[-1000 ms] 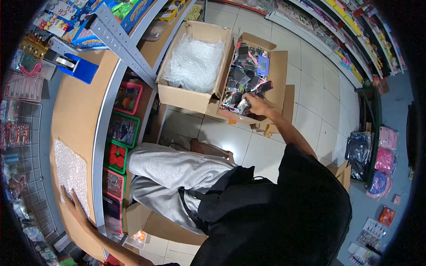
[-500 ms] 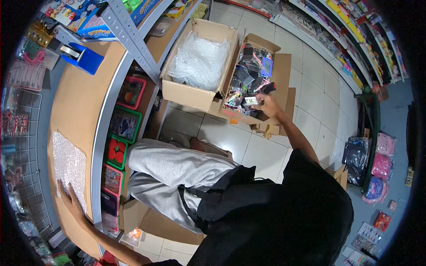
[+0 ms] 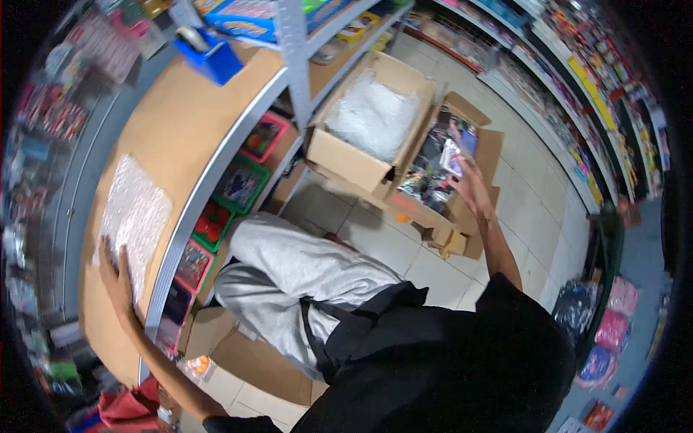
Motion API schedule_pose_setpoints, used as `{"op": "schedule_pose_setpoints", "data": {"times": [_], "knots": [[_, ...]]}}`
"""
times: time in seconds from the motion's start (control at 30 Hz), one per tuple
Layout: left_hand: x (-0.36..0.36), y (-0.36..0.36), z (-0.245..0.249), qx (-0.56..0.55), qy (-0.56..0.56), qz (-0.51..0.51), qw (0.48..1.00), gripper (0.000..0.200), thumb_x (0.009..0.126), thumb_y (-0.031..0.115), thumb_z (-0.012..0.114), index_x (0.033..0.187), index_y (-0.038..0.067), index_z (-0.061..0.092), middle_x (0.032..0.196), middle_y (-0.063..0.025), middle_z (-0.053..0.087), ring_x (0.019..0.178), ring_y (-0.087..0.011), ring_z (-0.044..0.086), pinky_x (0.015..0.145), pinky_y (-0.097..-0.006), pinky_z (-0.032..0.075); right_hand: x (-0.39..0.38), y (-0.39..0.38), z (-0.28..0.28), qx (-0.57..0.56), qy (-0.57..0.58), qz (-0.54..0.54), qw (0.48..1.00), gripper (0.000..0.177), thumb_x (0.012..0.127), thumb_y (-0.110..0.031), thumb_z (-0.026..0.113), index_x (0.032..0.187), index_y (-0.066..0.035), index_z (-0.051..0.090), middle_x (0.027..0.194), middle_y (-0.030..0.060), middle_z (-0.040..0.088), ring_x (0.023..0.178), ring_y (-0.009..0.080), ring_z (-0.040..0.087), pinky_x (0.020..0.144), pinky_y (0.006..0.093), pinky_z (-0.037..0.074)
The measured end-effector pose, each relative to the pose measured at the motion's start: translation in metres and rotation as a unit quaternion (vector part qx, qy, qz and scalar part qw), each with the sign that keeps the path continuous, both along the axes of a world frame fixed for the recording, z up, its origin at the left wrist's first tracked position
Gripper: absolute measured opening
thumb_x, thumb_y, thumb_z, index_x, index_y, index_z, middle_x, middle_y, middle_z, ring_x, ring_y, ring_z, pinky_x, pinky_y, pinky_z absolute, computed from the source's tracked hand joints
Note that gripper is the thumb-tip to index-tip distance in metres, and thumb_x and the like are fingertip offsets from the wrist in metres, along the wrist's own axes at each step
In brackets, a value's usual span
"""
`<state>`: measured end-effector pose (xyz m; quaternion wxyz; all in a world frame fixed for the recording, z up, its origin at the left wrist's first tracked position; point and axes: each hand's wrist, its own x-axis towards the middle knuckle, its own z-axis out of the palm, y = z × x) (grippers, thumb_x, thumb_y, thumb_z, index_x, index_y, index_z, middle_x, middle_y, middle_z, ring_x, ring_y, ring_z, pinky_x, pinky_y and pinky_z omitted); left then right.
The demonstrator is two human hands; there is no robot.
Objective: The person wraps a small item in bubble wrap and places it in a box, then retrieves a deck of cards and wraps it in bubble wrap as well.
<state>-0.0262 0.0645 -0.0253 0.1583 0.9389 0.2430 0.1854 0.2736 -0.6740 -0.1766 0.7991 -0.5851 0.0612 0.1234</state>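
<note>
On the wooden shelf top at the left lies a sheet of bubble wrap (image 3: 137,206). My left hand (image 3: 115,270) rests on its near edge, fingers apart and stretched out. My right hand (image 3: 471,186) is over an open cardboard box (image 3: 462,209) full of small packaged goods. Between its fingers is a small white packaged item (image 3: 452,157), too blurred to name. Dark packets and a blue-purple pack (image 3: 469,137) lie in the box around it.
Beside that box stands a larger carton (image 3: 346,157) holding bubble wrap (image 3: 372,115). A blue tape dispenser (image 3: 209,58) sits at the shelf's far end, by a metal upright (image 3: 291,58). Coloured baskets (image 3: 242,184) line the shelf below. Another open carton (image 3: 263,364) is near my legs.
The view has turned, so the shelf and boxes appear shifted right. My right hand has raised the small white item from among the packets. My left hand stays on the bubble wrap.
</note>
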Motion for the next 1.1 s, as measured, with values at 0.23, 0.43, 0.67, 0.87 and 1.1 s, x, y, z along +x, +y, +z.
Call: {"op": "schedule_pose_setpoints", "data": {"times": [0.23, 0.43, 0.67, 0.87, 1.1], "knots": [[0.000, -0.006, 0.009, 0.001, -0.004, -0.003, 1.000, 0.056, 0.094, 0.027, 0.064, 0.139, -0.002, 0.047, 0.146, -0.0199, 0.046, 0.134, -0.0322, 0.044, 0.113, -0.0387, 0.031, -0.019, 0.186, 0.128, 0.008, -0.022, 0.197, 0.980, 0.042, 0.103, -0.029, 0.048, 0.143, -0.015, 0.043, 0.120, 0.0021, 0.059, 0.087, 0.0065, 0.059, 0.055, 0.0221, 0.043], [0.021, -0.047, 0.039, -0.100, -0.130, -0.034, 0.986, 0.038, 0.092, 0.017, 0.064, 0.126, 0.003, 0.057, 0.127, -0.0135, 0.061, 0.124, -0.0244, 0.052, 0.107, -0.0341, 0.037, -0.026, 0.371, 0.190, 0.030, -0.141, 0.466, 0.873, 0.043, 0.099, -0.031, 0.058, 0.135, -0.011, 0.045, 0.103, 0.0068, 0.064, 0.077, 0.0071, 0.061, 0.050, 0.0199, 0.048], [0.040, -0.036, 0.015, -0.375, -0.286, -0.039, 0.881, 0.040, 0.104, 0.028, 0.046, 0.130, -0.001, 0.055, 0.109, -0.0118, 0.067, 0.098, -0.0156, 0.063, 0.090, -0.0290, 0.048, -0.054, 0.595, 0.185, 0.052, -0.253, 0.575, 0.777, 0.044, 0.097, -0.029, 0.062, 0.133, -0.011, 0.045, 0.099, 0.0021, 0.066, 0.079, 0.0047, 0.058, 0.056, 0.0208, 0.046], [0.037, -0.023, -0.001, -0.402, -0.340, 0.047, 0.849, 0.036, 0.100, 0.031, 0.055, 0.118, 0.000, 0.059, 0.081, 0.0008, 0.059, 0.065, -0.0020, 0.046, 0.053, -0.0189, 0.034, -0.073, 0.659, 0.166, 0.016, -0.289, 0.576, 0.765, 0.040, 0.094, -0.026, 0.067, 0.120, -0.001, 0.050, 0.101, 0.0104, 0.066, 0.081, 0.0089, 0.060, 0.057, 0.0222, 0.047], [0.034, -0.026, 0.007, -0.457, -0.386, 0.041, 0.800, 0.032, 0.100, 0.026, 0.058, 0.118, 0.000, 0.058, 0.094, -0.0012, 0.061, 0.076, -0.0040, 0.053, 0.062, -0.0184, 0.042, -0.061, 0.669, 0.141, 0.089, -0.303, 0.577, 0.753, 0.029, 0.091, -0.021, 0.070, 0.110, -0.002, 0.058, 0.100, 0.0065, 0.066, 0.088, 0.0081, 0.062, 0.072, 0.0216, 0.050]]}}
